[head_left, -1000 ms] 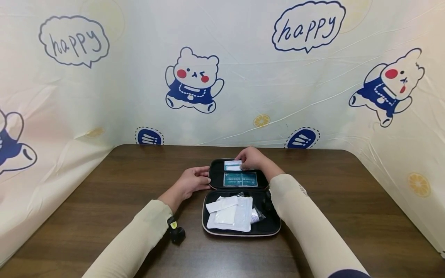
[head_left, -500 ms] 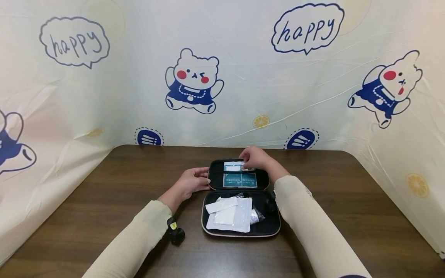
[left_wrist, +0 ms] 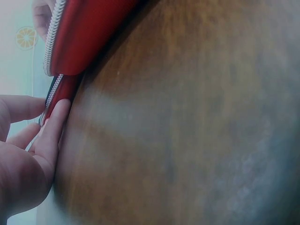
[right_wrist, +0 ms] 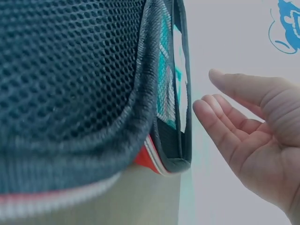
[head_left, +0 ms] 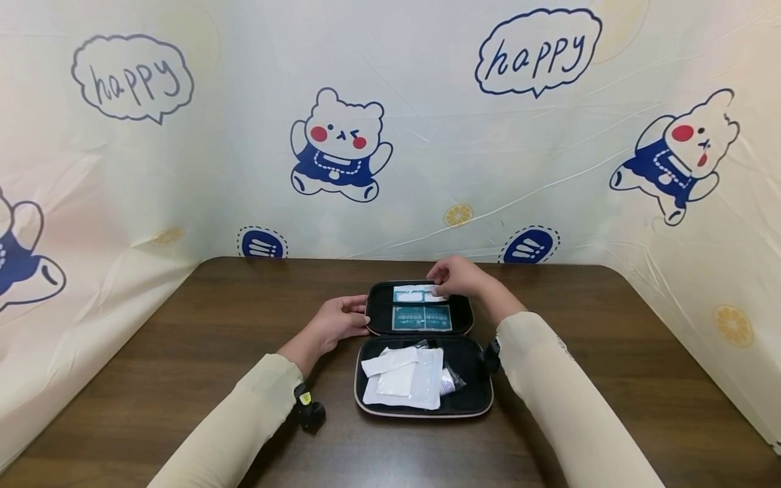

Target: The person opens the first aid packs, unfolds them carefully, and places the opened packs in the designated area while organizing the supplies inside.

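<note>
A zippered case point(head_left: 478, 400) lies open flat on the table, black inside and red outside in the left wrist view. My left hand point(head_left: 332, 322) grips the left edge of its far half, thumb and fingers on either side of the rim. A white-and-teal packet point(head_left: 410, 295) sits in the far half, above a teal double packet point(head_left: 421, 317) behind mesh. By the far right corner hovers my right hand point(head_left: 460, 278); in the right wrist view its thumb and fingers stand apart with nothing between them. White flat packets point(head_left: 427, 390) lie in the near half.
A small plastic-wrapped item point(head_left: 449, 381) lies right of the white packets. Black wrist cameras hang at both cuffs, the left camera point(head_left: 311, 415) near the table. Behind the brown wooden table point(head_left: 244, 291) stands a printed curtain point(head_left: 415, 135).
My right hand has slid right along the white-and-teal packet, uncovering more of it, and its fingers have come off it. My left hand stays on the case edge.
</note>
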A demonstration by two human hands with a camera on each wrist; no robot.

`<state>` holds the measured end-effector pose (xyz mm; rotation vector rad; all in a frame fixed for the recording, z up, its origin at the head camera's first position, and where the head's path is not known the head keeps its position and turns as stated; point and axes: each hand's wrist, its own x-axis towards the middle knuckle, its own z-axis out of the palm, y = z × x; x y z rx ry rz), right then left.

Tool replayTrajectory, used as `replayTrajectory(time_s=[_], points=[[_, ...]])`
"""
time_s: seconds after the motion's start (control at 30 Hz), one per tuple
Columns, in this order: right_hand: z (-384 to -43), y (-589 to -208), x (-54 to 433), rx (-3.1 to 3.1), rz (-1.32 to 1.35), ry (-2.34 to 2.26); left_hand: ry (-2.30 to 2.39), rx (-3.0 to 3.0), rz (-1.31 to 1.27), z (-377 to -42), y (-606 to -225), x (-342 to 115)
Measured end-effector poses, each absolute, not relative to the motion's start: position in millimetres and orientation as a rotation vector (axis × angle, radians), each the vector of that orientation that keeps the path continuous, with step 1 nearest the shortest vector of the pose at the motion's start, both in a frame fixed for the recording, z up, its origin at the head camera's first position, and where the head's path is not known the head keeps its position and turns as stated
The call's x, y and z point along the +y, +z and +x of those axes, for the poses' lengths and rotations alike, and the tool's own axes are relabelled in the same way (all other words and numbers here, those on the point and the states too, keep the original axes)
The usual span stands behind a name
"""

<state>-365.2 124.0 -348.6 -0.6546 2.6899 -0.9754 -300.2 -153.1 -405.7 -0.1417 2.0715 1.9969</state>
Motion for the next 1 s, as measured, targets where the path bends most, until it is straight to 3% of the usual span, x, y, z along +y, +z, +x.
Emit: replayTrajectory(time_s=[1.0], points=[[-310, -331, 142, 2.617, -0.977, -0.861, 1.994, 2.079, -0.122, -300, -406, -153]])
